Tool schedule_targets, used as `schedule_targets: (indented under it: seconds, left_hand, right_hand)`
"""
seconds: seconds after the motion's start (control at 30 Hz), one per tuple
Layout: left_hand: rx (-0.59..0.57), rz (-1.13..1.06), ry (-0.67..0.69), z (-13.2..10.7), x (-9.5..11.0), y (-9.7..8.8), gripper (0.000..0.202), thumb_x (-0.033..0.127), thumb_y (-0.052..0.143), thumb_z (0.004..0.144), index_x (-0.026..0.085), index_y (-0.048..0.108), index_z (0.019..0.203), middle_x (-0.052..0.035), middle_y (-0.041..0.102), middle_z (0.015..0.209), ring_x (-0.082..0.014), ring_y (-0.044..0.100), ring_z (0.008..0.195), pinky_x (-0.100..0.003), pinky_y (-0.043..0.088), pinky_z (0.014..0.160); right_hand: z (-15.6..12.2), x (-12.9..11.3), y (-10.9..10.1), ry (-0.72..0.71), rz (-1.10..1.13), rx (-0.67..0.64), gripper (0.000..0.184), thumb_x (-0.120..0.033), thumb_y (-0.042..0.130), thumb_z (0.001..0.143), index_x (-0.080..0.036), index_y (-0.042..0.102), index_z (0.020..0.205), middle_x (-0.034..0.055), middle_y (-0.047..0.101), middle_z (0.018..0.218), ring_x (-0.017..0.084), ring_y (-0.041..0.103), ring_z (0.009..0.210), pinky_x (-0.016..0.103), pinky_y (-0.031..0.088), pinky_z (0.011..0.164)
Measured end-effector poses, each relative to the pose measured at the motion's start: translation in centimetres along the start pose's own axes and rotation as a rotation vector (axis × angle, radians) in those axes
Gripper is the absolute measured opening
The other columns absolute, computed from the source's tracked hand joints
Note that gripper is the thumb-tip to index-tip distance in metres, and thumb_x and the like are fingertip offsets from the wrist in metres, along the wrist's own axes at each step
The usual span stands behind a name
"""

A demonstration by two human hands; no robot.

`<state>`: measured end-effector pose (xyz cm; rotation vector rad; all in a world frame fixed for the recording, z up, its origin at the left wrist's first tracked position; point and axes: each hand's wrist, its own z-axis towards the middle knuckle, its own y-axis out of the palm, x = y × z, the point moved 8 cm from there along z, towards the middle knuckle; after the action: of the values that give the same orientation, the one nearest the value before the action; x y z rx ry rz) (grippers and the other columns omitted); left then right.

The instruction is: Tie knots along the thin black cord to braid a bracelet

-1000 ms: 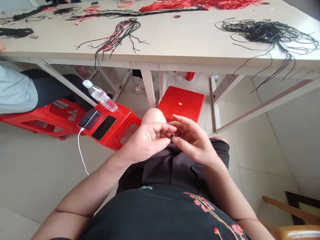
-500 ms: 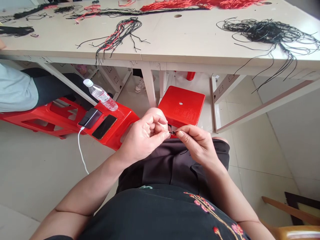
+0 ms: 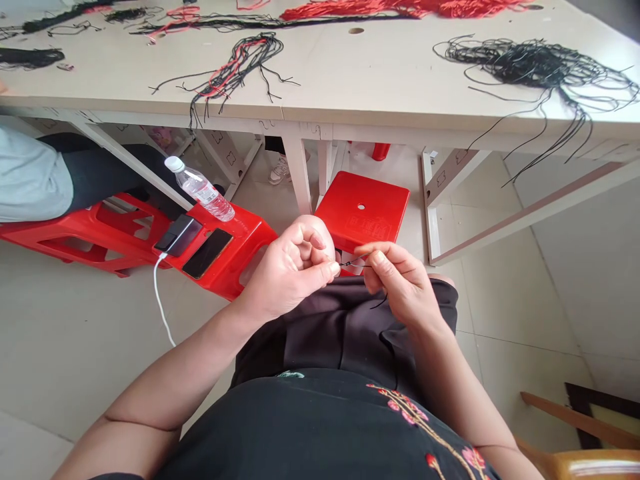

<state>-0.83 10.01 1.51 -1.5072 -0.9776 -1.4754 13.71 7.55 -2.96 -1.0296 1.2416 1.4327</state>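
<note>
Through my head camera I see both hands up over a lap in dark fabric, slightly apart, a thin black knotted cord (image 3: pixel 349 263) stretched between them. My left hand (image 3: pixel 297 270) pinches one end between thumb and fingertips; my right hand (image 3: pixel 400 277) grips the strands on the other side, with a loose black end hanging below it. A small dark knot sits in the gap, too fine for me to read.

Beyond, on the pale, wood-edged surface (image 3: pixel 320 73), I have a bundle of black and red cords (image 3: pixel 237 67), a loose black cord tangle (image 3: pixel 530 63) whose ends trail over the front edge, and a bright red hank (image 3: pixel 410 8) farther back. To my left, a red plastic stool (image 3: pixel 246 232) carries a clear, white-capped plastic bottle (image 3: pixel 205 191) and a dark, flat phone (image 3: pixel 207 254).
</note>
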Motion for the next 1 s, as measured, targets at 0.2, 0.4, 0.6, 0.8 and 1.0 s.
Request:
schedule_targets:
  seconds: [0.2,0.4,0.6,0.8,1.0]
  left_hand:
    - [0.027,0.053,-0.05,-0.3,-0.2,0.1,0.021,0.015,0.067,0.072,0.018,0.048,0.08,0.0063,0.055,0.063,-0.007,0.059,0.057,-0.021,0.051,0.058]
    - [-0.072,0.124,-0.137,-0.3,-0.4,0.4,0.019,0.021,0.061,0.079,0.015,0.055,0.097,-0.0013,0.066,0.077,-0.0107,0.064,0.067,-0.021,0.051,0.06]
    - [-0.049,0.113,-0.209,-0.6,-0.5,-1.5,0.025,0.022,0.055,0.083,0.017,0.055,0.108,-0.0019,0.068,0.078,-0.0093,0.061,0.064,-0.021,0.047,0.058]
    - [-0.024,0.036,-0.317,-1.0,-0.4,-3.6,0.025,0.029,0.058,0.082,0.017,0.056,0.104,-0.0015,0.066,0.072,-0.0072,0.055,0.054,-0.018,0.041,0.049]
    - [0.077,0.073,-0.372,-1.1,-0.3,-7.4,0.026,0.027,0.06,0.079,0.018,0.059,0.104,-0.0025,0.066,0.069,-0.0068,0.053,0.05,-0.015,0.036,0.042]
  right_hand:
    - [-0.9,-2.8,1.3,-0.34,-0.331,-0.062,0.041,-0.026,0.066,0.08,-0.026,0.055,0.119,0.0073,0.061,0.118,0.022,0.056,0.112,0.041,0.045,0.097]
    - [-0.7,-1.1,1.3,-0.129,-0.188,0.007,0.009,-0.027,0.058,0.087,-0.021,0.061,0.094,0.0021,0.068,0.079,0.014,0.066,0.073,0.027,0.055,0.068]
    - [-0.4,-0.6,1.1,-0.028,-0.141,0.019,0.01,-0.028,0.059,0.086,-0.02,0.061,0.091,0.0008,0.065,0.074,0.012,0.063,0.069,0.023,0.053,0.064]
    - [-0.3,-0.9,1.0,-0.035,-0.193,0.058,0.006,-0.021,0.064,0.078,-0.02,0.062,0.084,0.0005,0.065,0.073,0.011,0.061,0.065,0.021,0.051,0.059]
    - [0.0,-0.9,-0.3,-0.015,-0.145,0.131,0.009,-0.016,0.063,0.072,-0.02,0.063,0.079,0.0005,0.066,0.074,0.011,0.063,0.067,0.022,0.052,0.061]
